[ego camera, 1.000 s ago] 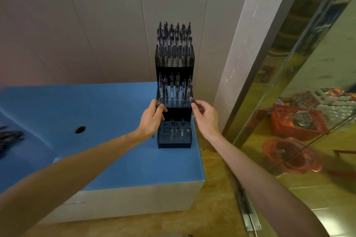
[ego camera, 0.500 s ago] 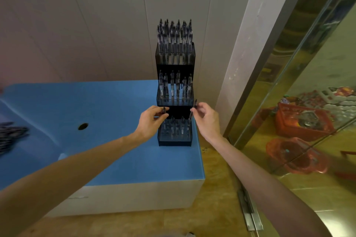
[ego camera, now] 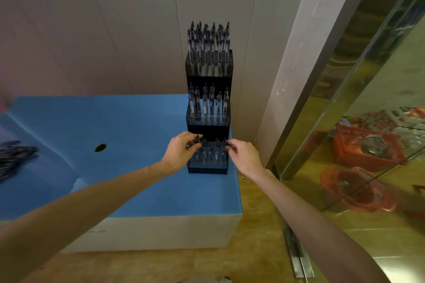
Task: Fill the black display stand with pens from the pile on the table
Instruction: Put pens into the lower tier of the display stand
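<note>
The left hand [ego camera: 180, 153] and right hand [ego camera: 243, 155] each pinch 1 pen at the lowest of 3 tiers of the black stand [ego camera: 208, 122], which sits on the blue table [ego camera: 115, 135], well apart from the pen pile [ego camera: 16, 156].

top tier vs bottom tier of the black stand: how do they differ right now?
The top tier is packed with upright pens; the bottom tier holds only a few. The top tier stands highest, near the wall, with no hand near it; the bottom tier sits lowest at the front, with the left hand and right hand each lowering a pen at its sides. Shared: both are dark translucent compartments of one stand, holding pens upright.
</note>
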The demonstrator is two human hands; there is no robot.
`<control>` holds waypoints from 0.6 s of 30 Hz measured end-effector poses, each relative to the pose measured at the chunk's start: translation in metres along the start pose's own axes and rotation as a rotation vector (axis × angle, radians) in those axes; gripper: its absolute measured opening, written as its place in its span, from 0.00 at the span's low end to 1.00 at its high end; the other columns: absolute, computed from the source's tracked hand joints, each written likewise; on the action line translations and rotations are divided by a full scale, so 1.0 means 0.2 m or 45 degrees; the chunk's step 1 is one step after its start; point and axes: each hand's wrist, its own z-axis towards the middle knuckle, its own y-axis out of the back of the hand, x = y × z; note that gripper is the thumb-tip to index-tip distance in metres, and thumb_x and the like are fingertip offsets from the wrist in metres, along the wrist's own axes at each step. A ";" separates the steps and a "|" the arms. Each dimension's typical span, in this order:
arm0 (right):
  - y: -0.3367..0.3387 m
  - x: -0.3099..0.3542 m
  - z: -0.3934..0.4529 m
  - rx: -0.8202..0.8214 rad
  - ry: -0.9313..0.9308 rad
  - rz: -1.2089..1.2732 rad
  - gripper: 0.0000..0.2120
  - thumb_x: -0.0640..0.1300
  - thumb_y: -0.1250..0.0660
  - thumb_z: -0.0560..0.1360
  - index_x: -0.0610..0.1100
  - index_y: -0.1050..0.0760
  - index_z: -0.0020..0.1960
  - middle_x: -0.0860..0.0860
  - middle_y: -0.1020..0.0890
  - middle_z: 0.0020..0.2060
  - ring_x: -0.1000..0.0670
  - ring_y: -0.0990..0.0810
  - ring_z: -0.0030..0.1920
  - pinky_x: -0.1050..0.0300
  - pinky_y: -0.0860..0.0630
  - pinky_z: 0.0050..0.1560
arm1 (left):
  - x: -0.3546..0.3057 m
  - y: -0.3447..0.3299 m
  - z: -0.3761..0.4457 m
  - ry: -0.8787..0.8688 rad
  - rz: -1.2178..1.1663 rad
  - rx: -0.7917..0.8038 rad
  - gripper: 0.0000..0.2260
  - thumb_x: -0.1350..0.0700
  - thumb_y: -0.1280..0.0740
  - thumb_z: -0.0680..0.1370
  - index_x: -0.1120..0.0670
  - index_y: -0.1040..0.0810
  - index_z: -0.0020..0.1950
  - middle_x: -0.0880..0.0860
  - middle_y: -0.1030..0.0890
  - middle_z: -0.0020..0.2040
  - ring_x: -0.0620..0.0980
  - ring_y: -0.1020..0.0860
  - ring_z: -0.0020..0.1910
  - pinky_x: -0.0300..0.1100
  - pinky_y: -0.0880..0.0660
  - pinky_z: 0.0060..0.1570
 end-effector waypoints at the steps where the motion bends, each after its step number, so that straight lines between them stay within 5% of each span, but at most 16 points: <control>1: 0.00 0.00 0.00 -0.004 0.001 -0.023 0.11 0.44 0.35 0.82 0.45 0.18 0.61 0.51 0.13 0.46 0.51 0.16 0.40 0.51 0.18 0.42 | 0.01 -0.01 -0.01 0.018 0.034 0.032 0.05 0.58 0.30 0.80 0.59 0.17 0.52 0.51 0.18 0.55 0.50 0.19 0.51 0.49 0.20 0.56; 4: 0.01 0.02 0.02 0.010 0.015 -0.109 0.08 0.44 0.35 0.83 0.44 0.18 0.56 0.53 0.16 0.37 0.55 0.21 0.31 0.61 0.27 0.30 | 0.03 -0.06 -0.03 0.074 0.060 0.048 0.07 0.58 0.30 0.80 0.59 0.17 0.55 0.51 0.18 0.52 0.52 0.19 0.49 0.52 0.20 0.54; 8: 0.01 0.02 0.03 0.065 0.057 -0.191 0.08 0.43 0.37 0.83 0.44 0.19 0.54 0.53 0.19 0.36 0.55 0.23 0.30 0.66 0.35 0.27 | -0.03 -0.07 -0.01 0.168 0.053 0.025 0.08 0.58 0.31 0.81 0.57 0.17 0.58 0.53 0.15 0.50 0.52 0.18 0.46 0.50 0.20 0.52; 13: 0.02 0.01 0.05 0.118 0.091 -0.271 0.08 0.43 0.38 0.84 0.44 0.20 0.53 0.50 0.17 0.36 0.50 0.19 0.32 0.55 0.20 0.34 | -0.03 -0.06 -0.01 0.232 0.107 0.061 0.04 0.58 0.31 0.80 0.55 0.16 0.50 0.53 0.16 0.38 0.53 0.18 0.38 0.46 0.19 0.43; 18: 0.03 0.01 0.06 0.164 0.089 -0.282 0.08 0.43 0.39 0.83 0.45 0.21 0.51 0.49 0.17 0.37 0.48 0.19 0.34 0.48 0.18 0.36 | -0.07 -0.08 -0.02 0.323 0.121 -0.007 0.07 0.58 0.31 0.80 0.56 0.18 0.42 0.48 0.28 0.25 0.46 0.31 0.26 0.38 0.31 0.30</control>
